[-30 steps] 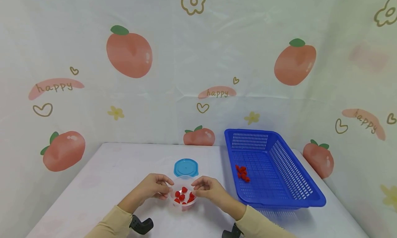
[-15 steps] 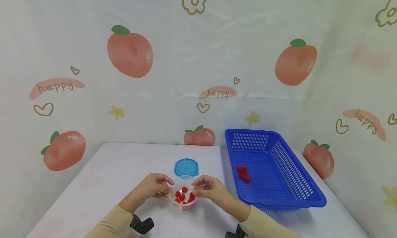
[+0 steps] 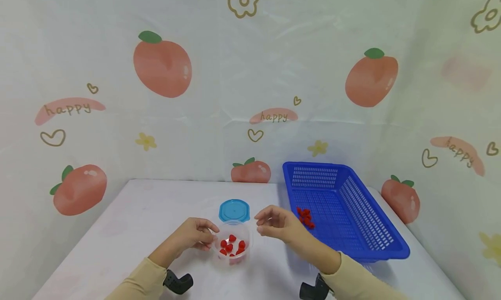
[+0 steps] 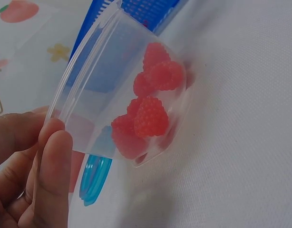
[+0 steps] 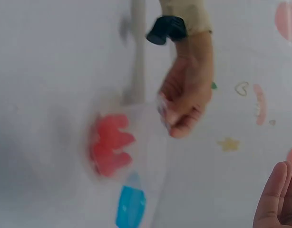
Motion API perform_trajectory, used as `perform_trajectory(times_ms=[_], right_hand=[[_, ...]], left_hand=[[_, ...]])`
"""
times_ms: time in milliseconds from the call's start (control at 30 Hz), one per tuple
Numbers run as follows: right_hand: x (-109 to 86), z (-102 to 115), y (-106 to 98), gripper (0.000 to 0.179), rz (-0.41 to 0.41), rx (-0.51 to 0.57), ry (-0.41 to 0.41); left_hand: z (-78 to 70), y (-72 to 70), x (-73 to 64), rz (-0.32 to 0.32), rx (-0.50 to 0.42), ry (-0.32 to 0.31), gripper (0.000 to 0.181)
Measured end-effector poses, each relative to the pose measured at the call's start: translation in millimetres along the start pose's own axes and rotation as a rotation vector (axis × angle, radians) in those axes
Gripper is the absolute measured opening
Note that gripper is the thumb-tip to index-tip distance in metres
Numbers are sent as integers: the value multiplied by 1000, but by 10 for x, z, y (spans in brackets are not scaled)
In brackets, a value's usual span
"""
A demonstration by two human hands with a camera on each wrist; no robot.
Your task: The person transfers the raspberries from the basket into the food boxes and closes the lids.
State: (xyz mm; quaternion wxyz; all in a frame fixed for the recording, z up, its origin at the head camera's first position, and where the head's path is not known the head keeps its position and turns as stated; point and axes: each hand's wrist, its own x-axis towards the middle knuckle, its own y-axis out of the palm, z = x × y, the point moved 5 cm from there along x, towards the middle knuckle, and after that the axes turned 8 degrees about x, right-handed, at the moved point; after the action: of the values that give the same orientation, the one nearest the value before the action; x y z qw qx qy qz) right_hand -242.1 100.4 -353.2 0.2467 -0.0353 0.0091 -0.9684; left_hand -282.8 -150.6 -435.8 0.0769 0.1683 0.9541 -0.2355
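Note:
In the head view a clear plastic tub [image 3: 238, 228] stands on the white table with several red raspberries [image 3: 229, 248] at its bottom. My left hand [image 3: 194, 235] pinches its left rim between thumb and fingers; the left wrist view shows this grip on the clear wall [image 4: 96, 90] up close. To the right of the tub, apart from it, my right hand [image 3: 279, 224] hovers with fingers loosely bent and nothing between them. A blue lid [image 3: 234, 210] lies flat just behind the tub.
A large blue plastic basket [image 3: 391, 248] stands at the right, with a small pile of raspberries [image 3: 305, 218] by its left side. Behind the table hangs a white cloth [image 3: 203, 152] printed with fruit.
My right hand has let go of the tub's right rim and moved up and to the right. The left hand keeps its grip, and the tub stays in place.

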Motion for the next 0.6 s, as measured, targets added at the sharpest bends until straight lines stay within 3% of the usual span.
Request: perform_trajectory(times_ms=[333, 600], right_hand=[[53, 383, -690, 18, -148, -24, -159], [150, 376, -1336, 24, -276, -161, -142]], left_hand=[[-8, -10, -7, -5, 6, -9, 25], [12, -2, 4, -15, 12, -12, 25]])
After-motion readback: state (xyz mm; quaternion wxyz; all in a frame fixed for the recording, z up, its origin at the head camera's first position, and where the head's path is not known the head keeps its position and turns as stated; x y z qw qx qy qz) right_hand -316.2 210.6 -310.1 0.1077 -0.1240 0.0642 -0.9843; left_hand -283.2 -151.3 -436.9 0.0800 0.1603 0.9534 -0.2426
